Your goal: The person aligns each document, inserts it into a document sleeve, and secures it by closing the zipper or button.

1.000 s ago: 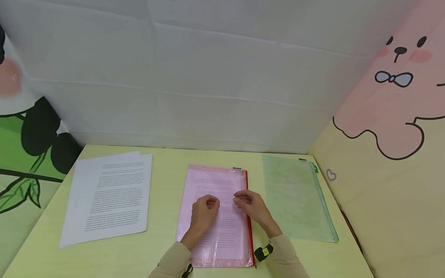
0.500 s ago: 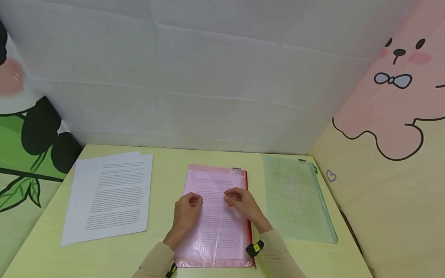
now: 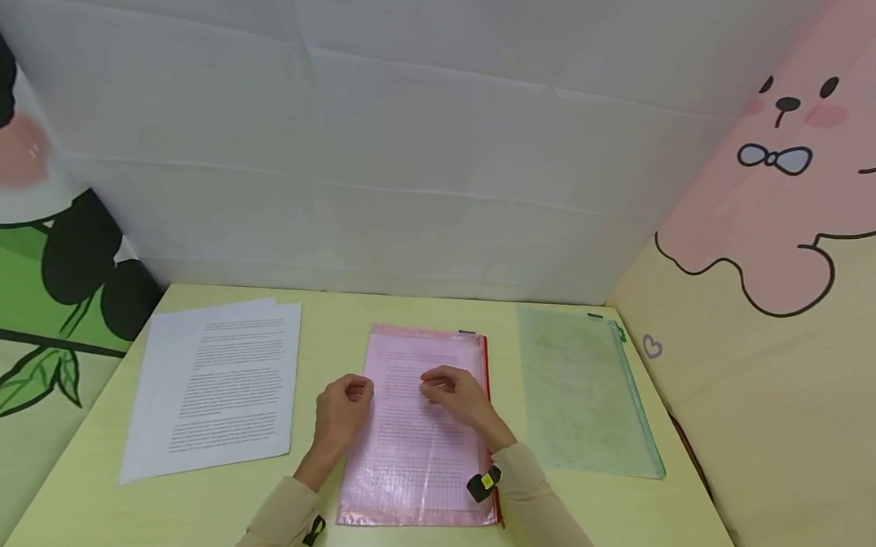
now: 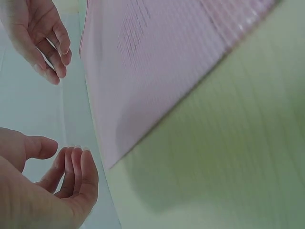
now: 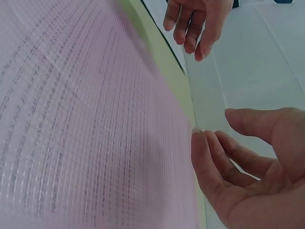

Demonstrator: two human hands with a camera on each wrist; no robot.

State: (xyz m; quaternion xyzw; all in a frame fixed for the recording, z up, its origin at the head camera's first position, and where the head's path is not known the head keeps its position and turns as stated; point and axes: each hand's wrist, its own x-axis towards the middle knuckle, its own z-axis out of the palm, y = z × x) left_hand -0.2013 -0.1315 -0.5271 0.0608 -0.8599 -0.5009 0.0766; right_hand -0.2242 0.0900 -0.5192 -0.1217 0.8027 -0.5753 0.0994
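Observation:
A pink translucent zip folder (image 3: 417,470) with a red zip edge lies flat on the table, a printed sheet showing through it. Above its left edge hovers my left hand (image 3: 341,410), fingers loosely bent, with a gap between thumb and fingertips in the left wrist view (image 4: 62,186). My right hand (image 3: 462,403) is over the folder's middle; its fingers are also loosely bent and hold nothing, as the right wrist view (image 5: 248,176) shows. Neither hand appears to touch the folder.
Printed paper sheets (image 3: 223,389) lie overlapped on the table's left side. A green translucent zip folder (image 3: 586,389) lies at the right, by the side wall. A white cloth wall (image 3: 403,144) rises behind the table (image 3: 177,521).
Both hands have moved left above the pink folder, the left hand further, so the gap between them has grown. Folders and papers stay where they were.

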